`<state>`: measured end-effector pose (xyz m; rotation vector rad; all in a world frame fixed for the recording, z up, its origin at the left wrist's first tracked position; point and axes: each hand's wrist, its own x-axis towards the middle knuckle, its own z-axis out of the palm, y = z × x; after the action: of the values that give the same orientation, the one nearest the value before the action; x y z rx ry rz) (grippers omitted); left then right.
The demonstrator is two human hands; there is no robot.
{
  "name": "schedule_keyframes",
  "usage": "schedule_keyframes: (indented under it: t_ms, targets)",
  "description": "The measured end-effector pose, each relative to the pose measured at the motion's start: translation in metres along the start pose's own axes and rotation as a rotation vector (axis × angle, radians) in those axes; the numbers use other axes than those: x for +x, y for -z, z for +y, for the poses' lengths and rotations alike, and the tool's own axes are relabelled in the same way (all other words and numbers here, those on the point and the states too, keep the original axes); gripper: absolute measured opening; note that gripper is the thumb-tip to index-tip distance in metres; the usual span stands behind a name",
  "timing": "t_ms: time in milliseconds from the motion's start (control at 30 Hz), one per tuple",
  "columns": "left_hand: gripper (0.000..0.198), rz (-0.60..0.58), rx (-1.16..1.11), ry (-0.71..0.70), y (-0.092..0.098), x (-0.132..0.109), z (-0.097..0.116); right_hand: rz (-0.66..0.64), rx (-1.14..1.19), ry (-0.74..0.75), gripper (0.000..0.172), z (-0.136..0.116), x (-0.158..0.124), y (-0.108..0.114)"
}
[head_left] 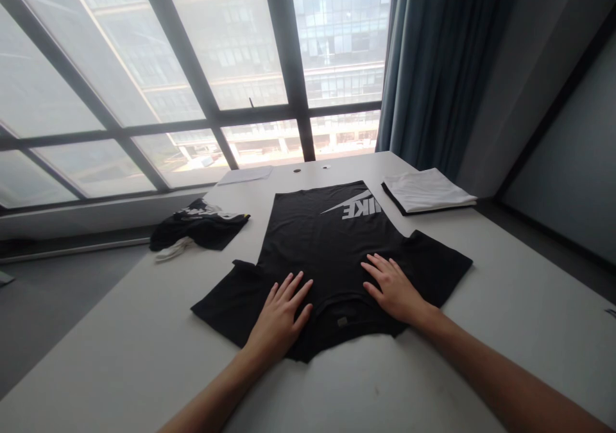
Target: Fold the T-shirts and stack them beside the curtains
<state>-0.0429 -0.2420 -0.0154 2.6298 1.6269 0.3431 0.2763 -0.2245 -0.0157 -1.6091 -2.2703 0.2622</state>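
A black T-shirt (pixel 317 240) lies spread out on the white table (pixel 520 317), its neckline toward me and both sleeves out to the sides. White lettering and a swoosh show upside down near its far right edge. My left hand (pixel 282 314) rests flat on the shirt to the left of the collar, fingers slightly spread. On the other side of the collar, my right hand (pixel 392 288) lies on the cloth with its fingers stretched out. Neither hand grips the fabric.
At the left edge of the table is a crumpled heap of black and white clothes (pixel 206 228). Folded white and black garments (pixel 428 189) are stacked at the far right. A flat pale sheet (pixel 246 175) lies near the window, and a blue curtain (pixel 433 67) hangs behind.
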Motion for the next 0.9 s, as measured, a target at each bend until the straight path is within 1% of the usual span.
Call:
schedule_keyframes:
  t_ms: [100, 367, 767, 900]
  targets:
    - [0.052, -0.011, 0.001, 0.003, 0.0002, 0.0003, 0.0004, -0.001, -0.002, -0.002, 0.052, 0.0002, 0.0, 0.0]
    - [0.052, 0.024, -0.004, -0.015, -0.003, -0.0009, -0.0022, -0.003, -0.005, 0.004, 0.052, 0.0011, 0.001, -0.001]
    - [0.052, -0.004, 0.013, -0.004, -0.0001, 0.0001, -0.0006, -0.001, 0.0, 0.0, 0.052, -0.0005, 0.0004, 0.0016]
    - [0.051, 0.009, 0.004, -0.007, -0.0007, -0.0005, -0.0007, -0.011, -0.005, -0.002, 0.053, -0.001, 0.0006, 0.0022]
